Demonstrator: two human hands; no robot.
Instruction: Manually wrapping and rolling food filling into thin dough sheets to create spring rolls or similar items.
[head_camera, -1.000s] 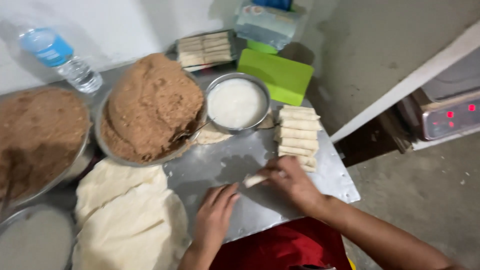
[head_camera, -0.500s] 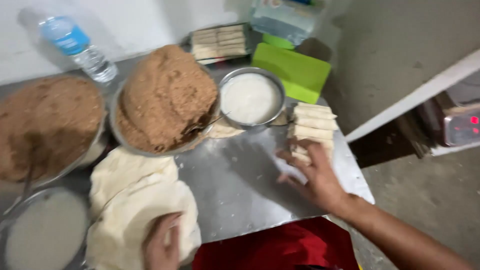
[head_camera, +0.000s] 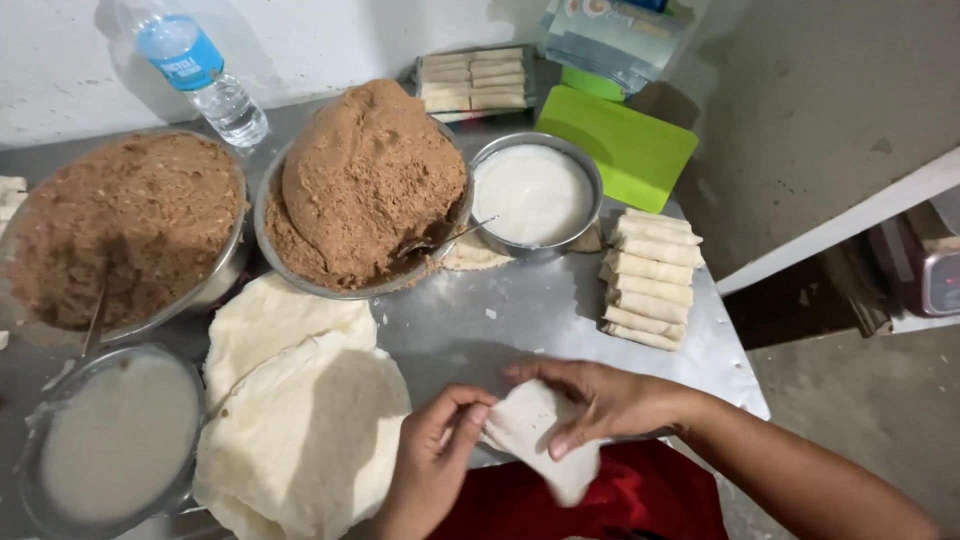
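We have a thin, pale, floppy round wrapper sheet (head_camera: 535, 440) between both hands at the near edge of the steel bench (head_camera: 520, 320), just off its front rim and over the red cloth (head_camera: 610, 500) below. Our left hand (head_camera: 435, 465) pinches one side of it, fingers (head_camera: 465, 420) narrowed onto the sheet; our right hand (head_camera: 610, 400) lies over the other side, thumb beneath and fingers closed lightly on it.

We judge this to be the step of taking up a single sheet and spreading it, before any filling goes on. The next move would call for laying it flat on the bare patch of bench in front of us, without tearing or folding it, since it hangs limp and creased.

The sheet is soft, matte and off-white, like those in the stack of round wrappers (head_camera: 300, 430) at the front left. Toward the back stand the steel bowl heaped with brown crumbly filling (head_camera: 365, 180), with a spoon in it, and the steel bowl of white paste (head_camera: 535, 190). The finished pale rolls (head_camera: 648, 280) lie stacked along the right edge.
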